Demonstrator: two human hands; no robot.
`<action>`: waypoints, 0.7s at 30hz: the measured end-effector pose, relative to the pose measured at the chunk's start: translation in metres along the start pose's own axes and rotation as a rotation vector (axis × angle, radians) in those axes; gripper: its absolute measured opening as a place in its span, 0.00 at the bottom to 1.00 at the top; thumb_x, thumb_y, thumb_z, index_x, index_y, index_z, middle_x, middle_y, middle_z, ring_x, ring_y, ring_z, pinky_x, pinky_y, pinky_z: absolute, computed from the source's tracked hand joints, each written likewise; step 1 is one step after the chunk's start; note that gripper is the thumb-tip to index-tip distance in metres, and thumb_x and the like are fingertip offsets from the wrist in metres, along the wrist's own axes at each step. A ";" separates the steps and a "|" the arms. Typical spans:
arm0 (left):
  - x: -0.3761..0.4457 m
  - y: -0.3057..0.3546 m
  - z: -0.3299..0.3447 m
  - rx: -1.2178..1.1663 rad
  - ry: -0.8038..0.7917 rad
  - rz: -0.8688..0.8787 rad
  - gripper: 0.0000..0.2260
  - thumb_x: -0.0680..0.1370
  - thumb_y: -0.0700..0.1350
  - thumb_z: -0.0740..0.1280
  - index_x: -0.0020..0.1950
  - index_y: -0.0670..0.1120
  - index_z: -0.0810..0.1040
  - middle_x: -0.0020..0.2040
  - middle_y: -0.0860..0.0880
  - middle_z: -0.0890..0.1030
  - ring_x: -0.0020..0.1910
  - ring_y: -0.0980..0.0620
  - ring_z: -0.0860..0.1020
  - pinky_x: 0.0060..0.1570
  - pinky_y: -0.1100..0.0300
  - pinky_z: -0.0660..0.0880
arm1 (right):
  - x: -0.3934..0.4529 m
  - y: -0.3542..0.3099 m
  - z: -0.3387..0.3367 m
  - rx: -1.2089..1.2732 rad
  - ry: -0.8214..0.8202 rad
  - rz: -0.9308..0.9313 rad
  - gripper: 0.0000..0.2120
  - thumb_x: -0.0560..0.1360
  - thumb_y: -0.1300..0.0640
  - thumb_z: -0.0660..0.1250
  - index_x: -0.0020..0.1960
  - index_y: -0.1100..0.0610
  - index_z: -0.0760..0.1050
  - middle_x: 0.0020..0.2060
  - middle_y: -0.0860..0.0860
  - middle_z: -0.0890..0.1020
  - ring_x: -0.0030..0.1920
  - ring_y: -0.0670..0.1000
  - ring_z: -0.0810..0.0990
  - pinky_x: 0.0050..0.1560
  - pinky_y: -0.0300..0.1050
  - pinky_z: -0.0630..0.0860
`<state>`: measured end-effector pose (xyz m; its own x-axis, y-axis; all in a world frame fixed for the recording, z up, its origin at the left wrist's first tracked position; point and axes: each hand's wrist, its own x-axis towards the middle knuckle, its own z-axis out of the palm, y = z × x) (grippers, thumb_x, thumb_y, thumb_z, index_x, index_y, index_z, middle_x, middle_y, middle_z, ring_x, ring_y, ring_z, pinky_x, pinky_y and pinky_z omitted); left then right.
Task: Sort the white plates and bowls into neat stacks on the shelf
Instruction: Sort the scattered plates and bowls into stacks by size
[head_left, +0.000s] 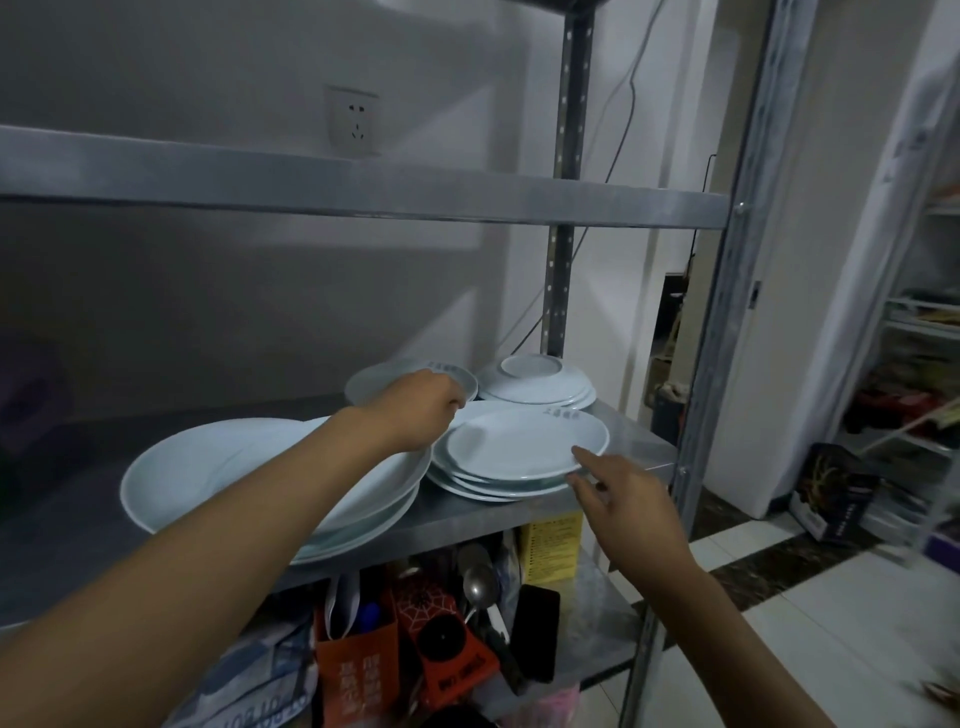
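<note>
A steel shelving unit (467, 514) fills the view, and its middle shelf carries all the white crockery. Taking the front plate stack as the landmark: the largest pieces, a stack of wide shallow bowls (218, 473), sit just left of it, their rims nearly touching it, with the lower ones jutting past the shelf's front edge. The front plate stack (514, 452) itself stands near the shelf's right front corner, several plates deep, the top plate lying slightly off-centre over those beneath, with small dark lettering near its far rim. Behind that stack, toward the rear upright, stands a stack of upturned plates (540, 382), foot rings facing up. Behind and left of the front stack is a single small plate (374, 384), tilted a little, also lettered at its rim.

The left hand (415, 415) reaches over the big bowls and is closed around the near edge of the small plate, fingers curled under its rim. The right hand (628, 499) is at the near right edge of the front stack, fingers spread and loose, the forefinger tip on the top plate's rim; it grips nothing.

Below the front stack, the lower shelf holds a yellow box (550, 545), metal spoons (480, 582) and a dark phone (537, 631).
</note>
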<state>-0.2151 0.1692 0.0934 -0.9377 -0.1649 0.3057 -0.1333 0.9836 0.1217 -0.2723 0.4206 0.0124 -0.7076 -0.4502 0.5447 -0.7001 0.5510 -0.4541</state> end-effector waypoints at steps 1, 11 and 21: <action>0.001 0.001 0.001 0.008 0.003 -0.001 0.14 0.81 0.42 0.56 0.61 0.46 0.79 0.60 0.47 0.80 0.57 0.47 0.76 0.52 0.59 0.68 | -0.001 -0.001 -0.001 -0.009 0.004 0.006 0.20 0.79 0.52 0.61 0.71 0.52 0.69 0.56 0.52 0.81 0.50 0.49 0.79 0.49 0.44 0.76; 0.013 -0.013 0.001 0.022 0.049 -0.052 0.16 0.80 0.41 0.58 0.65 0.47 0.76 0.65 0.44 0.78 0.63 0.43 0.75 0.60 0.55 0.70 | 0.032 -0.029 -0.021 -0.277 0.141 0.072 0.24 0.75 0.63 0.60 0.70 0.53 0.67 0.55 0.54 0.76 0.52 0.53 0.74 0.44 0.43 0.69; 0.044 -0.073 0.007 0.051 -0.057 -0.098 0.18 0.76 0.33 0.60 0.62 0.45 0.79 0.64 0.46 0.78 0.63 0.45 0.75 0.63 0.57 0.69 | 0.097 -0.066 0.014 -0.183 -0.003 -0.184 0.27 0.71 0.69 0.60 0.69 0.54 0.70 0.62 0.55 0.73 0.59 0.58 0.73 0.54 0.50 0.74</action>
<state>-0.2491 0.0907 0.0915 -0.9360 -0.2570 0.2405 -0.2395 0.9657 0.0998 -0.2960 0.3307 0.0850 -0.5700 -0.5566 0.6044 -0.7886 0.5770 -0.2123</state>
